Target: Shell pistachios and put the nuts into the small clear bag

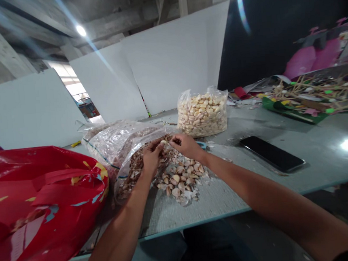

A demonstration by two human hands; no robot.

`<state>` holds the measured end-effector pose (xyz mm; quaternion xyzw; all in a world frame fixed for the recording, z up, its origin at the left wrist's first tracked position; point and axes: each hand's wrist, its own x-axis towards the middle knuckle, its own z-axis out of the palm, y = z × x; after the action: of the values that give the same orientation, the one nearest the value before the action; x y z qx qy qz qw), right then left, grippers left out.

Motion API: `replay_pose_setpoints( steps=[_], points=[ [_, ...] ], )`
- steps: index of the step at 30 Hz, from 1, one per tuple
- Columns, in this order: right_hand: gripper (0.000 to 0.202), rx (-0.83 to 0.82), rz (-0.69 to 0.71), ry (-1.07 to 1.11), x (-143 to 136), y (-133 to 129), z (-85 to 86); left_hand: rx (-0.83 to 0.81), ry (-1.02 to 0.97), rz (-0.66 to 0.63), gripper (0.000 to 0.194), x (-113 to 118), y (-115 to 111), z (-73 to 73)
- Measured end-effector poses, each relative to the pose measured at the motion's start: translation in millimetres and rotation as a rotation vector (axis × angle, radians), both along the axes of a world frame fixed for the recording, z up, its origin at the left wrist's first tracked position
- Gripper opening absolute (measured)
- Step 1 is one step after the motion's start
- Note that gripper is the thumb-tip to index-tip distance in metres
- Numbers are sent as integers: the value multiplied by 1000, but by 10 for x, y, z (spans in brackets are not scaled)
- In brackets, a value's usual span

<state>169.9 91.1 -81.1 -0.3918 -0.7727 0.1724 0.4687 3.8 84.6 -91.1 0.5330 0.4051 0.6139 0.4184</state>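
Note:
Between my two hands a pale garlic clove (163, 142) shows, pinched by the fingers of my left hand (152, 156). My right hand (186, 146) is just to its right, thumb and fingertips pressed together; whatever they hold is too small to name. Below the hands lies a pile of unpeeled garlic cloves (181, 178) with loose skins. The open mouth of a clear plastic bag (123, 143), with brown skins inside, is at the left of the hands. Behind them stands a clear bag of peeled cloves (203, 113).
A red bag (45, 190) fills the left side of the grey table (228, 194). A black phone (272, 153) lies at the right. Farther back on the right are thin sticks on green sheeting (294, 112) and pink objects (314, 57). Something blue (202, 144) lies behind my right wrist.

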Motion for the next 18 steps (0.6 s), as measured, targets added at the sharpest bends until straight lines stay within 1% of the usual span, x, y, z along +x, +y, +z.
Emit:
replay_pose_setpoints(
  steps=[2, 3, 6, 9, 11, 14, 16, 18],
  points=[
    [32, -17, -21, -70, 13, 4, 5, 2, 12, 3, 40, -11, 9, -5],
    [31, -19, -28, -83, 19, 5, 9, 2, 24, 11, 39, -16, 13, -8],
    [17, 0, -18, -39, 36, 0, 23, 10, 88, 46, 38, -30, 21, -18],
    [18, -12, 9, 4, 30, -10, 26, 26, 164, 44, 37, -38, 20, -35],
    [20, -71, 59, 35, 0, -13, 9, 58, 222, 17, 35, -40, 14, -47],
    [22, -197, 173, 62, -55, -13, -14, 107, 301, 3, 29, -38, 1, -55],
    [23, -200, 172, 63, -44, -11, 27, 109, 285, -5, 30, -35, -3, -53],
    [24, -130, 98, 85, 55, 8, 153, 101, 232, -29, 33, -30, -1, -54]
  ],
)
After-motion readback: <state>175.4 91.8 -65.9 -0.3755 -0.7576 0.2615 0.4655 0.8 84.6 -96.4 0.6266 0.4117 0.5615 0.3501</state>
